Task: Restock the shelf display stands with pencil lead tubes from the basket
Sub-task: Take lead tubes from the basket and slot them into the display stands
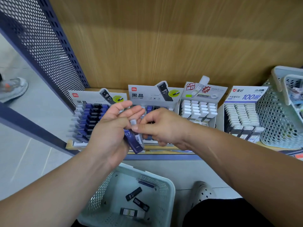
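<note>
My left hand (111, 128) holds a small bunch of blue HB 0.7 pencil lead tubes (133, 141), palm up, in front of the shelf. My right hand (159, 126) pinches the pale cap end of one of those tubes with thumb and forefinger. Behind the hands stand two display stands, the left stand (91, 120) filled with blue and black tubes, the middle stand (152, 95) partly hidden by my hands. A pale green basket (165, 185) on the floor below holds several dark tubes (133, 194).
Two more stands with white-capped tubes, one stand (198, 110) and another stand (242, 117), sit to the right. A perforated basket (277, 118) stands at the shelf's right end. A perforated blue panel (49, 51) closes the left side. My shoe (203, 192) is by the floor basket.
</note>
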`<state>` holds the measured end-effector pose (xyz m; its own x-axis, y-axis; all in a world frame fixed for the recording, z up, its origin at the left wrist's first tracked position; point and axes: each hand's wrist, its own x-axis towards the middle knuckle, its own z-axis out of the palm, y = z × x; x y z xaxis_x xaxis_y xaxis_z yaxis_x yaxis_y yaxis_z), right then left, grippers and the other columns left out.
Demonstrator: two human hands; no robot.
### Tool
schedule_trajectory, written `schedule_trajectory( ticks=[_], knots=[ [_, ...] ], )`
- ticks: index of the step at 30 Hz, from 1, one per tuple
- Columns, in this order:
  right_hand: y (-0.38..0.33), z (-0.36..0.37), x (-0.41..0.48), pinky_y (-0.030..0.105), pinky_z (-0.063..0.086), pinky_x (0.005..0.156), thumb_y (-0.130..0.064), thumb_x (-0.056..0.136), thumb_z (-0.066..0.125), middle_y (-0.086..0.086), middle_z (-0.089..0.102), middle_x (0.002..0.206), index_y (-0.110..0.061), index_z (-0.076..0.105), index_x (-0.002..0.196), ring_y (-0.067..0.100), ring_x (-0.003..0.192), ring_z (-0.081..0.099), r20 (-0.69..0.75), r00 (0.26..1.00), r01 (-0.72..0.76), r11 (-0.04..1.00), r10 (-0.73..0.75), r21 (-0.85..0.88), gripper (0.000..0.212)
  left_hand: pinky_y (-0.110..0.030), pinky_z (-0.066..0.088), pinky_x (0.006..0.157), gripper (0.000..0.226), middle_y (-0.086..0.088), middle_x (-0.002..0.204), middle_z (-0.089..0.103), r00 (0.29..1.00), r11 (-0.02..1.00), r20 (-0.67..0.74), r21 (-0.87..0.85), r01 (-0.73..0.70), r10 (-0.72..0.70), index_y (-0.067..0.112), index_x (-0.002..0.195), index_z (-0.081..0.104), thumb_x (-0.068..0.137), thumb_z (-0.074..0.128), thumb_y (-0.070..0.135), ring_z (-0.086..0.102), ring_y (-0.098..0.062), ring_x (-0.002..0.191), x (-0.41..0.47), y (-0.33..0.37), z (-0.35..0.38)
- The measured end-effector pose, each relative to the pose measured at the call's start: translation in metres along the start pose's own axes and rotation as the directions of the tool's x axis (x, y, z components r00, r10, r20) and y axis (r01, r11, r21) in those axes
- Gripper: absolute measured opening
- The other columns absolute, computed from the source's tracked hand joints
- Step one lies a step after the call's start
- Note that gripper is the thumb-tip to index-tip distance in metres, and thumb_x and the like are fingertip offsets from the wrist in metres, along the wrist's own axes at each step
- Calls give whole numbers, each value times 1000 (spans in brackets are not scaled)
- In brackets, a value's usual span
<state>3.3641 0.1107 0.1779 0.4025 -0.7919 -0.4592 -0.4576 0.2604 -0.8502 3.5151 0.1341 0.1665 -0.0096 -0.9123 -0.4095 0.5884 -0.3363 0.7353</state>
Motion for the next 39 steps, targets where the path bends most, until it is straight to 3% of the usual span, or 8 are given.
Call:
schedule_trajectory(
  ticks=[6, 8, 11, 14, 20, 24, 27, 39],
  knots=[
    [-6, -7, -2, 18, 33, 41, -24, 90, 76, -14, 48, 49, -21, 65, 74, 10, 40, 36, -138, 986, 112, 986, -94, 126, 20, -49, 60, 85, 63, -20, 114, 71, 999, 994, -9, 101, 39, -38, 9, 117, 63, 75, 29, -22, 71, -29, 96, -1, 0, -1],
    [-7, -11, -1, 20, 31, 42, -24, 93, 74, -13, 45, 50, -23, 65, 73, 9, 42, 35, -178, 978, 152, 962, -112, 228, 21, -35, 61, 60, 53, -23, 107, 72, 993, 983, -64, 152, 107, -98, 6, 113, 64, 81, 31, -19, 72, -23, 73, -4, -1, 0],
    [-5, -15, 1, 21, 31, 41, -26, 94, 72, -6, 43, 52, -28, 67, 68, 10, 43, 35, -220, 969, 174, 944, -113, 281, 27, -20, 31, 32, 18, -24, 95, 74, 975, 955, -51, 198, 221, -215, 8, 104, 57, 98, 42, 1, 45, -13, 42, -9, -4, 1],
    [-1, -18, 3, 20, 32, 41, -27, 94, 72, -2, 43, 54, -25, 66, 74, 10, 43, 37, -249, 962, 178, 946, -110, 271, 22, -18, 26, 30, 30, -19, 91, 74, 958, 941, 36, 200, 273, -285, 1, 109, 60, 102, 47, 27, 37, -11, 40, -9, -5, -1],
    [-2, -26, 3, 19, 32, 40, -26, 92, 74, -2, 59, 64, -26, 71, 68, 10, 44, 37, -226, 969, 167, 945, -104, 281, 24, -16, 26, 32, 14, -12, 84, 70, 965, 953, 32, 167, 253, -261, 7, 102, 59, 97, 59, 20, 39, -10, 44, -11, -4, 1],
    [-2, -29, 1, 19, 32, 41, -24, 92, 74, 9, 50, 64, -23, 67, 72, 11, 44, 37, -195, 972, 182, 946, -132, 267, 22, -16, 28, 32, 36, -16, 109, 74, 949, 942, 87, 179, 284, -302, 5, 123, 53, 96, 59, 29, 39, -8, 44, -12, -5, 2],
    [1, -29, 0, 19, 31, 41, -24, 94, 71, 12, 60, 73, -23, 69, 74, 11, 44, 39, -176, 972, 194, 951, -153, 241, 21, -16, 28, 31, 45, -12, 103, 75, 944, 940, 92, 161, 300, -317, 4, 125, 57, 89, 64, 31, 39, -7, 43, -11, -6, 3],
    [0, -46, -3, 20, 35, 42, -15, 88, 76, 0, 73, 72, -14, 74, 92, 11, 42, 43, -287, 954, 133, 982, -90, 133, 5, -17, 26, 35, 4, -4, 73, 63, 983, 895, 60, 426, 135, -176, 8, 89, 63, 90, 68, 9, 35, -8, 46, -8, -11, 2]
  ],
)
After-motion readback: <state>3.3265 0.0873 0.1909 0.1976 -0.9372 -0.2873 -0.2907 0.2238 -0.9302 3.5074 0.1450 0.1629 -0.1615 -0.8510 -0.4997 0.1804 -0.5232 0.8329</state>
